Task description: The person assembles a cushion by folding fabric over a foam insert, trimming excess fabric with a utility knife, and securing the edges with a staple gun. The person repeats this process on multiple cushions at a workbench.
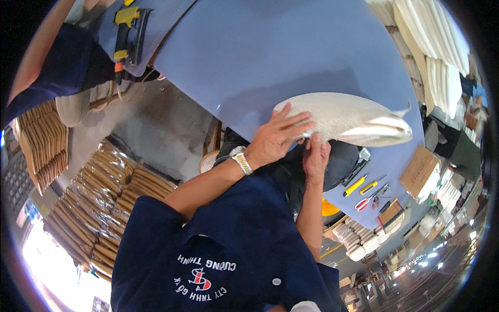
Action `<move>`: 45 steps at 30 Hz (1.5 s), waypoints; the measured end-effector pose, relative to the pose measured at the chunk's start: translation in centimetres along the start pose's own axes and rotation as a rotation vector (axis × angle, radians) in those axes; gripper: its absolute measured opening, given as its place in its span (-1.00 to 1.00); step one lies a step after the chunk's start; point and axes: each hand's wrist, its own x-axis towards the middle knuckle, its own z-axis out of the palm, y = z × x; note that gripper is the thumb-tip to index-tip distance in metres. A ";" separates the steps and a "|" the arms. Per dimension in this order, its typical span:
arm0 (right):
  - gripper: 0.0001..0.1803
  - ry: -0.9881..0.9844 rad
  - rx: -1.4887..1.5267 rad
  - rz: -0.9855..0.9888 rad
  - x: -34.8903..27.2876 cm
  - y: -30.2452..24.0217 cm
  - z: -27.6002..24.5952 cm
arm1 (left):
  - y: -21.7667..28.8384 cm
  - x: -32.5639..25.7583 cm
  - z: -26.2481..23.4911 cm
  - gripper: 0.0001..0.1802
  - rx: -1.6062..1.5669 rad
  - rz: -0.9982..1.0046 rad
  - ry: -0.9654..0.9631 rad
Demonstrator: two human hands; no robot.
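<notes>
A light beige fabric-covered pad (332,112), likely a chair seat or back, rests tilted at the near edge of the blue table. Along its right side a pale strip shows, and a loose tail of fabric sticks out at the far right corner. My left hand (278,136), with a gold watch on its wrist, spreads its fingers over the pad's left end and grips it at the edge. Close beside it, my right hand (316,158) is closed, thumb and fingers pinching the pad's near edge. What lies under the fingertips is hidden.
On the blue table (234,47) lie a yellow-black staple gun (127,36) at far left and, at right, yellow cutters (355,185) and red-handled scissors (362,204). A cardboard box (419,170) and white pad stacks (436,57) stand right; wrapped brown stacks (99,203) left. Another person's arm (39,52) shows.
</notes>
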 end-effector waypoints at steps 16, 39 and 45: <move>-0.67 0.193 0.185 0.263 -8.0 4.1 -3.6 | -2.6 -6.4 3.8 -0.21 0.197 0.194 -0.260; -0.38 0.100 -0.346 0.116 1.9 -9.3 3.8 | 1.5 2.6 -2.1 -0.51 -0.173 -0.063 0.031; -0.39 0.061 -0.330 0.265 2.7 -11.3 4.2 | 0.8 2.6 -2.1 -0.50 -0.169 -0.078 0.029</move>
